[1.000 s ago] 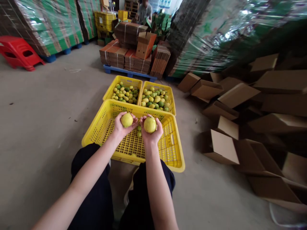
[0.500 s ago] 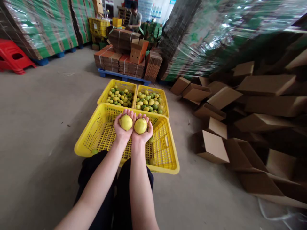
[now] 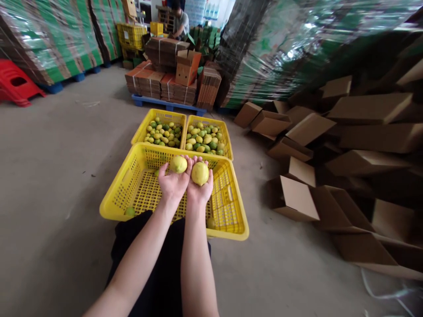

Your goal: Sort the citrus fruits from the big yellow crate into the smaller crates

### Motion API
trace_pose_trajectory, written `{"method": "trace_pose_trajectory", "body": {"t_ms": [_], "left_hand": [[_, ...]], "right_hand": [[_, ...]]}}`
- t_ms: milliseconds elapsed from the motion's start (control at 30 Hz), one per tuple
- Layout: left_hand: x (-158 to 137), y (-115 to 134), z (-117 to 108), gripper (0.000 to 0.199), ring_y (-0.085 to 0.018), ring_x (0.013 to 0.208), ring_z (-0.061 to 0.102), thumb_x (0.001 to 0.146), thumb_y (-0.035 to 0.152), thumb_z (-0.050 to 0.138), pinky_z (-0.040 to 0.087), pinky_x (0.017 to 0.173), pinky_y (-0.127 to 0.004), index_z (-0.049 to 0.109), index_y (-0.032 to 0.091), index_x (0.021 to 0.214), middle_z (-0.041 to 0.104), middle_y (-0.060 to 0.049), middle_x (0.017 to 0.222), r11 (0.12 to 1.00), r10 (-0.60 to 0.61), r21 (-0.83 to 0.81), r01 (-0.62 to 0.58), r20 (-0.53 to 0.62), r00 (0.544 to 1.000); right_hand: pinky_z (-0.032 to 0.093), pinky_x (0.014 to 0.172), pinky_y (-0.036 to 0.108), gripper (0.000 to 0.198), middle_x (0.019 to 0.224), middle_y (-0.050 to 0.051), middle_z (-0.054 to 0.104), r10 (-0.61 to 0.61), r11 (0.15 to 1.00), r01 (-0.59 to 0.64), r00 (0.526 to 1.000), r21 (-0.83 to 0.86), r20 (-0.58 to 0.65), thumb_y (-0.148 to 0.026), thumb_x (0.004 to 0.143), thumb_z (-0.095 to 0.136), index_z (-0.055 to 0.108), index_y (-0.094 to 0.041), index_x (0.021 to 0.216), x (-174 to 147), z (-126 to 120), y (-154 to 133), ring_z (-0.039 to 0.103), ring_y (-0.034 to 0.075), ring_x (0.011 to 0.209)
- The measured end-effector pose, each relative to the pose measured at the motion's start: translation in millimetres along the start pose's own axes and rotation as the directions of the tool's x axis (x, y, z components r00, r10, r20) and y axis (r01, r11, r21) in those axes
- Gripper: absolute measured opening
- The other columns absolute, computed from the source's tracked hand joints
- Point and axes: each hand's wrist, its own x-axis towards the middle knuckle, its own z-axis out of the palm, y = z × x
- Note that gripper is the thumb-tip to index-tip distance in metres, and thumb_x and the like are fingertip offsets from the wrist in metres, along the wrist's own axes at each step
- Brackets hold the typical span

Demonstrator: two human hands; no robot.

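Note:
On the upturned fingers of my left hand [image 3: 172, 184] rests a yellow lemon [image 3: 179, 164]. My right hand [image 3: 200, 192], close against the left, cups a second yellow lemon [image 3: 200, 173] with its fingers curled around it. Both hands are above a large yellow perforated crate [image 3: 231, 207] in front of my knees. A green lemon [image 3: 130, 211] lies in its near left corner, and a dull yellow-green one [image 3: 210, 223] sits near the front right. My hands and arms hide part of the crate's inside.
Beyond stand two yellow crates, left [image 3: 139, 128] and right [image 3: 227, 140], holding many yellow and green lemons. Cardboard boxes [image 3: 297, 198] are heaped at right. Flattened cartons [image 3: 145, 83] sit on a blue pallet; behind them is a person [image 3: 180, 24]. A red stool [image 3: 20, 83] stands left.
Both hands have shifted slightly right. The left lemon has rolled from the palm toward the fingers, and the right lemon has turned in the hand. The camera view has shifted a little.

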Motion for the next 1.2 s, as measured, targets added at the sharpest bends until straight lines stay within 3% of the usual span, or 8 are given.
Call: {"method": "trace_pose_trajectory", "body": {"t_ms": [133,300,567,767,933,1067,1200], "left_hand": [[1,0,2,0.044,-0.027,0.118,0.058,0.090,0.051,0.038,0.054,0.096,-0.043,0.056,0.016,0.111,0.062,-0.015,0.114,0.995,-0.050,0.087,0.044,0.062,0.997],[9,-4,-5,0.042,-0.025,0.120,0.056,0.087,0.057,0.050,0.053,0.097,-0.037,0.057,0.019,0.105,0.064,-0.012,0.108,0.998,-0.006,0.069,0.002,0.061,0.998],[8,-6,-3,0.043,-0.023,0.120,0.058,0.097,0.052,0.036,0.052,0.100,-0.034,0.059,0.017,0.104,0.066,-0.012,0.104,0.997,-0.067,-0.031,0.068,0.019,0.998],[10,-8,1,0.050,-0.022,0.119,0.056,0.094,0.065,0.039,0.055,0.089,-0.029,0.059,0.021,0.107,0.064,-0.010,0.110,0.997,0.000,0.076,0.002,-0.034,0.999],[5,-3,0,0.036,-0.014,0.085,0.060,0.095,0.053,0.044,0.052,0.066,-0.021,0.061,0.022,0.104,0.065,-0.006,0.100,0.997,0.035,0.067,-0.034,-0.008,0.999],[-4,6,3,0.039,-0.006,0.052,0.046,0.092,0.057,0.043,0.042,0.046,-0.018,0.060,0.022,0.089,0.060,-0.001,0.080,0.999,0.041,-0.033,-0.039,0.055,0.998],[-10,11,5,0.050,-0.004,0.036,0.039,0.088,0.067,0.042,0.031,0.035,-0.018,0.055,0.020,0.078,0.055,0.003,0.067,0.999,0.007,-0.054,0.001,0.146,0.989]], "right_hand": [[0.043,0.112,0.051,0.029,0.103,0.008,0.070,-0.023,0.998,0.025,0.999,-0.062,0.028,-0.050,0.081,0.056,0.060,-0.023,0.093,1,0,4,0.064,0.024,0.113],[0.048,0.106,0.054,0.030,0.105,0.004,0.069,-0.096,0.990,0.098,0.995,-0.105,0.016,-0.054,0.083,0.059,0.057,-0.026,0.096,2,-2,6,0.067,0.023,0.105],[0.051,0.106,0.052,0.030,0.092,0.003,0.068,-0.120,0.986,0.117,0.993,-0.120,-0.021,-0.055,0.088,0.056,0.057,-0.025,0.090,7,-3,5,0.067,0.022,0.105],[0.047,0.112,0.045,0.038,0.099,0.008,0.070,-0.039,0.994,0.035,0.998,-0.104,-0.041,-0.057,0.087,0.056,0.064,-0.020,0.090,6,-1,-1,0.065,0.021,0.113],[0.052,0.103,0.034,0.026,0.097,0.002,0.070,-0.024,0.997,0.028,0.998,0.073,-0.050,-0.045,0.081,0.067,0.067,-0.022,0.094,-1,5,-7,0.067,0.017,0.104],[0.058,0.075,0.024,0.017,0.080,-0.002,0.068,0.012,0.990,-0.013,1.000,0.138,0.013,-0.040,0.078,0.069,0.067,-0.025,0.085,-7,8,-14,0.065,0.011,0.080],[0.047,0.049,0.020,0.026,0.065,-0.005,0.063,0.024,0.992,-0.031,0.998,0.121,0.063,-0.046,0.074,0.071,0.062,-0.023,0.066,-16,10,-21,0.058,0.009,0.058]]}}
